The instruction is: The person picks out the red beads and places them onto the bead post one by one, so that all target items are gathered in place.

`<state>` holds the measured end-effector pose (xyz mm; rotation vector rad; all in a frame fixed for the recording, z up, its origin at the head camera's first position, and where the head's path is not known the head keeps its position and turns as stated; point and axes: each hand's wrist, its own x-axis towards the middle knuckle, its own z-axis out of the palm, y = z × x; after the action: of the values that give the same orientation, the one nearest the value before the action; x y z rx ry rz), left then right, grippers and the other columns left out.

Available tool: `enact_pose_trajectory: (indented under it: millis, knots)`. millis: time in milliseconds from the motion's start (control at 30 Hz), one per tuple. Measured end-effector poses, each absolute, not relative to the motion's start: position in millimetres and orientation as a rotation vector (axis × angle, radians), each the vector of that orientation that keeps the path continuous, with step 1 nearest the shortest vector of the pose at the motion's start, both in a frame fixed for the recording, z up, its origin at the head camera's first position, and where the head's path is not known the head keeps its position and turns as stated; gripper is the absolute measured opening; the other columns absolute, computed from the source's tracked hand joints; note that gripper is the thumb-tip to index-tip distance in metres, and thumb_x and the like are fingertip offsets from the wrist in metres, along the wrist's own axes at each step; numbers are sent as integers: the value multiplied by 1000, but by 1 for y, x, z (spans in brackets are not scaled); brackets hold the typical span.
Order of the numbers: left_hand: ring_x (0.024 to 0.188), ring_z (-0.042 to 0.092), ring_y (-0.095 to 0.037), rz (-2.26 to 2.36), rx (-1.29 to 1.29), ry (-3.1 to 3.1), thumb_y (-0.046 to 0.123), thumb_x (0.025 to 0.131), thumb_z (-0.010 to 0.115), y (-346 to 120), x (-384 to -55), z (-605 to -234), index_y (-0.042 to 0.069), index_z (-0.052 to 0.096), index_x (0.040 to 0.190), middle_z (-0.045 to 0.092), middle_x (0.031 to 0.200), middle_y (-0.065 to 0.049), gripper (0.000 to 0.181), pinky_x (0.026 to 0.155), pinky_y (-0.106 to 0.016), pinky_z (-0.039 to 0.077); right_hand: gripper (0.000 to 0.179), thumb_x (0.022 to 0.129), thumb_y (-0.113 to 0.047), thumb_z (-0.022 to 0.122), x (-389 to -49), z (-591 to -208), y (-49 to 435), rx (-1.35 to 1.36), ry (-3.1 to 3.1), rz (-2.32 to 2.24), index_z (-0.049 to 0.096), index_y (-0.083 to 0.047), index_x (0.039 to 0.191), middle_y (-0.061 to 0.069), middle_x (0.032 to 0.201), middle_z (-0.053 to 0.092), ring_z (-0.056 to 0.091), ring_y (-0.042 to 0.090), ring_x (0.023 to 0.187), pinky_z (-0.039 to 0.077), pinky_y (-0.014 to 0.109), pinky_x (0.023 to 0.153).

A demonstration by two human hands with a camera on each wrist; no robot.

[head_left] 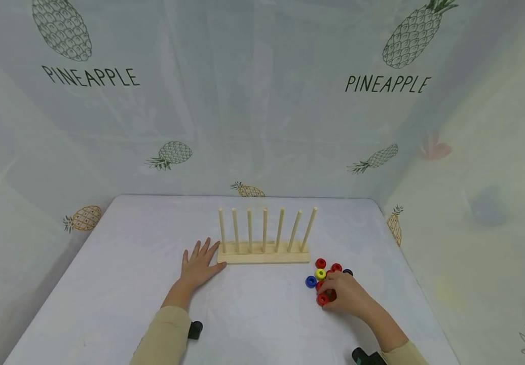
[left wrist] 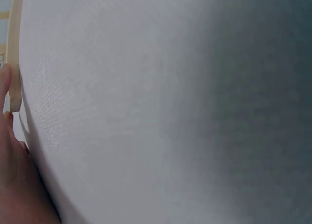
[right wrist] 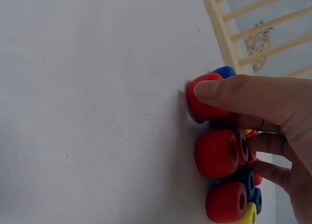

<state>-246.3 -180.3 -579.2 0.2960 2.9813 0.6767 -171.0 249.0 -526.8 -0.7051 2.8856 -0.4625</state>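
A wooden peg rack (head_left: 262,257) stands on the table, with several upright pegs in a row on its base. At the rack's left end lies my left hand (head_left: 198,269), fingers straight and spread, thumb and index touching the base (left wrist: 14,87). My right hand (head_left: 346,294) is over a cluster of beads to the right of the rack. Its thumb presses one side of a red bead (right wrist: 204,97), and the index finger, partly hidden, lies behind it, pinching it. Other red beads (right wrist: 217,153), a yellow bead (head_left: 320,274) and a blue bead (head_left: 310,282) lie close around the fingers.
A dark blue bead (head_left: 347,272) sits at the cluster's far right side. The white table (head_left: 107,284) backs onto a hanging cloth (head_left: 244,101) printed with pineapples. Black wrist devices (head_left: 195,330) show by both sleeves.
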Motion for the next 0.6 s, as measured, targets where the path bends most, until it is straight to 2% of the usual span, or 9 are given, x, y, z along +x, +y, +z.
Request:
enact_pose_trajectory:
  millis: [267,600]
  knots:
    - [147,6,-38,666,296,2997,69,89,49,-182,-250,-589,22,33,154,17,161,-11,82,109,-65,-5,24,68,-27,90,-171,-521,249,-735,2885,-487,74,-27,85,-16,76,45,40,5,71,36,25,62]
    - [147,4,-38,651,267,2981,64,90,52,-178,-246,-580,21,30,155,15,162,-11,81,110,-64,-7,19,73,-24,87,-172,-504,240,-734,2865,-560,75,-26,88,-15,82,50,45,7,77,43,24,64]
